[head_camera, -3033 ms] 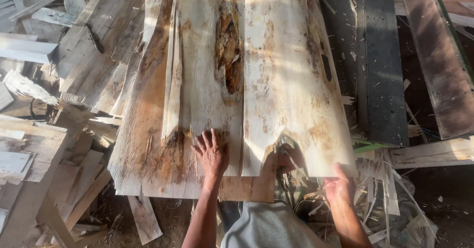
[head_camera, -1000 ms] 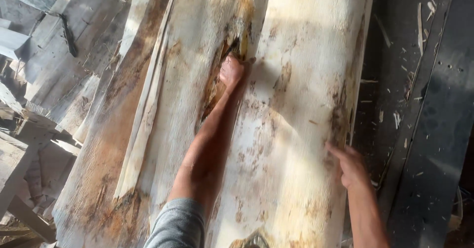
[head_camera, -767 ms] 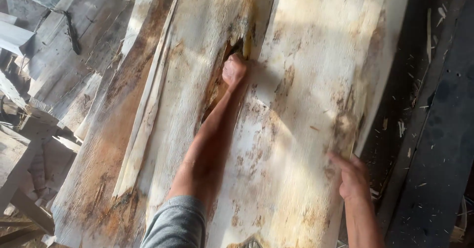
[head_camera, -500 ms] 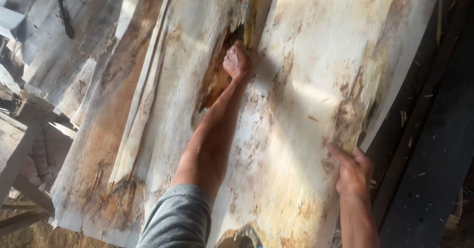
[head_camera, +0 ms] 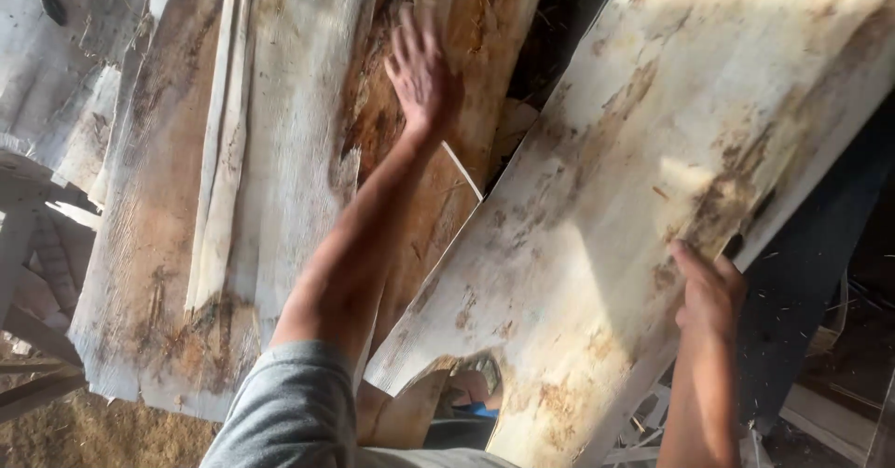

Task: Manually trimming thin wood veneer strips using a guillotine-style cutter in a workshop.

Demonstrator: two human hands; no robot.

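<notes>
Two hands work here: the right hand [head_camera: 710, 291] pinches the right edge of the big pale stained wood sheet [head_camera: 634, 198], which slants up to the right, while the left hand [head_camera: 419, 62], fingers spread, rests on the brown wood sheet [head_camera: 457, 151] beside it.

Warm, low sunlight falls in patches across the pale wood; right side lies dark; motion blur softens edges.

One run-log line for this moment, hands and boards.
left hand: open, flat on stained board | right hand: gripping edge of pale slab | slab: tilted
</notes>
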